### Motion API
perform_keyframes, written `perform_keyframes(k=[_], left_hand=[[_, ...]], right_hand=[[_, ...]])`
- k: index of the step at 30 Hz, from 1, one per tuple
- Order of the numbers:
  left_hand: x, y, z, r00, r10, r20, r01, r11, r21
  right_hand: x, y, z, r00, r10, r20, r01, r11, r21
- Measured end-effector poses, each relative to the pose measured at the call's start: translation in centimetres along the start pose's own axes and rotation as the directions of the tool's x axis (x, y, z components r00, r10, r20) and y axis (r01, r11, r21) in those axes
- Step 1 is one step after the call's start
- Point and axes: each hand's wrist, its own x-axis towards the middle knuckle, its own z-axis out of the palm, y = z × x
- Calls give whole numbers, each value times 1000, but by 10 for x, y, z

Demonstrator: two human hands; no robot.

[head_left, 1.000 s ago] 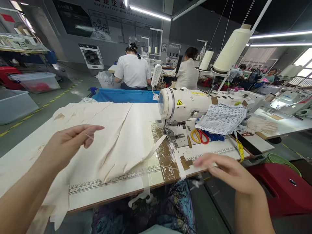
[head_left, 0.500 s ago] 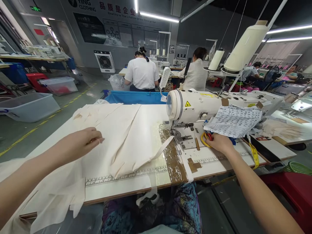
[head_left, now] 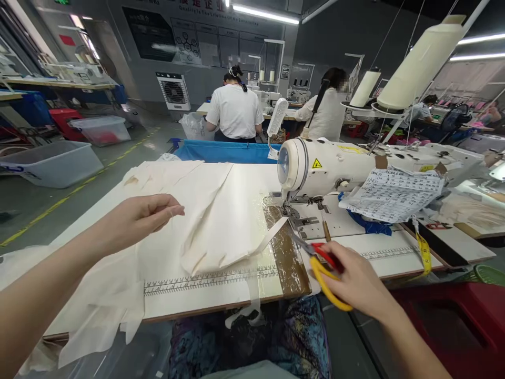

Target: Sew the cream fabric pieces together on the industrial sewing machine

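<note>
My right hand (head_left: 355, 276) grips scissors with red and yellow handles (head_left: 331, 295). Their blades point up and left, close to a narrow pale strip (head_left: 272, 234) that runs from the sewing machine's needle area to the fabric. My left hand (head_left: 153, 213) hovers over the left side of the table, its fingers loosely bent and nothing visible in them. Below and beside it lies cream fabric (head_left: 221, 226), spread over the white tabletop and hanging off the front left edge. The white sewing machine (head_left: 319, 166) stands right of the fabric.
A wood-handled tool (head_left: 326, 230) lies on the machine bed. Handwritten paper (head_left: 394, 195) hangs on the machine, with a yellow tape measure (head_left: 423, 255) to its right. Thread cones (head_left: 422, 63) stand above. Two people in white sit ahead, beyond a blue cloth bin (head_left: 229, 151).
My right hand has brought the scissors from under the paper toward the table's front edge, blades now showing near the strip. My left hand has shifted slightly right. The view has turned slightly.
</note>
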Motion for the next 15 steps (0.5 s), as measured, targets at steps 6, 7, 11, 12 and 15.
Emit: perform_keyframes(k=[6,7,11,12,15], left_hand=[[0,12,1,999,39,17,-39,999,3],[0,14,0,999,40,17,-40,999,-1],[1,18,-3,999,45,20,-45,999,-12],[2,19,-3,999,48,26,-48,999,-12],[6,21,-3,998,50,33,-50,999,-1]], right_hand=[[97,-87,29,964,-257,62,264,935,-237],[108,-96,34,958,-275,77,286,925,-252],[135,-120,49,943,-311,117,331,902,-275],[139,-124,52,942,-312,125,335,900,-278],[147,-133,57,940,-303,155,336,900,-277]])
